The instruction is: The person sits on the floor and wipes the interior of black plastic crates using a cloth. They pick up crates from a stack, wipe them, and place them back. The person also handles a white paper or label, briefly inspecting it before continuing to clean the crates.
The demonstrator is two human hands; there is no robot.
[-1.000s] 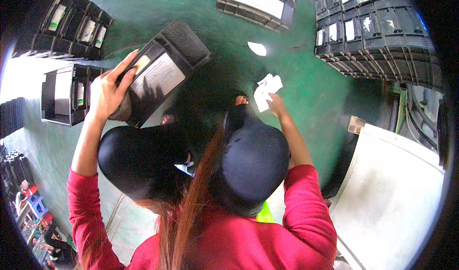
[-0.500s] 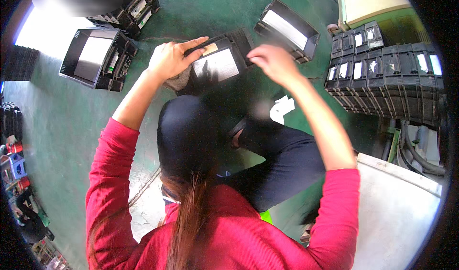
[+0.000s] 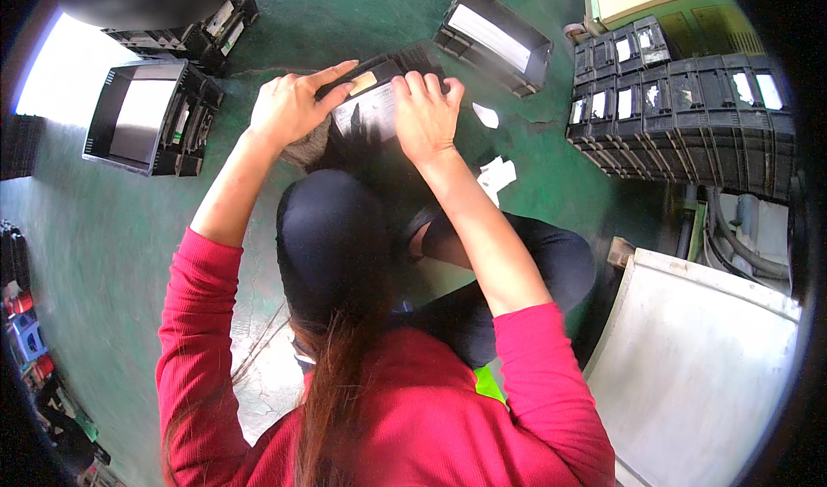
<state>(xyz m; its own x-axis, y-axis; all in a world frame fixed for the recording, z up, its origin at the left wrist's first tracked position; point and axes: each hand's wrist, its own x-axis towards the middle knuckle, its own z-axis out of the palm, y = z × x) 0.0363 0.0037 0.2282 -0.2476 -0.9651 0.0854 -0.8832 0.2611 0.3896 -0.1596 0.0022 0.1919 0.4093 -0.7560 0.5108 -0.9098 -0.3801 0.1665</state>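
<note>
A black plastic crate [image 3: 372, 66] stands tilted in front of my knees, with a white paper label [image 3: 362, 113] on the side turned to me and a small yellowish strip [image 3: 363, 83] above it. My left hand [image 3: 289, 108] grips the crate's left end, index finger along the top edge and thumb near the strip. At the label's right end, my right hand [image 3: 425, 118] presses with bent fingers. Whatever its fingertips pinch is hidden. A grey-brown cloth-like piece [image 3: 308, 147] shows under my left wrist.
White paper scraps [image 3: 496, 177] and a smaller scrap [image 3: 485, 115] lie on the green floor. Open black crates stand at the far right [image 3: 494, 37] and left [image 3: 138, 116]. Stacked crates [image 3: 680, 112] line the right, above a white panel [image 3: 698, 358].
My right hand has come back leftward onto the label from the crate's right side. A new paper scrap lies on the floor beside it. My left hand keeps its hold; the whole view has shifted slightly.
</note>
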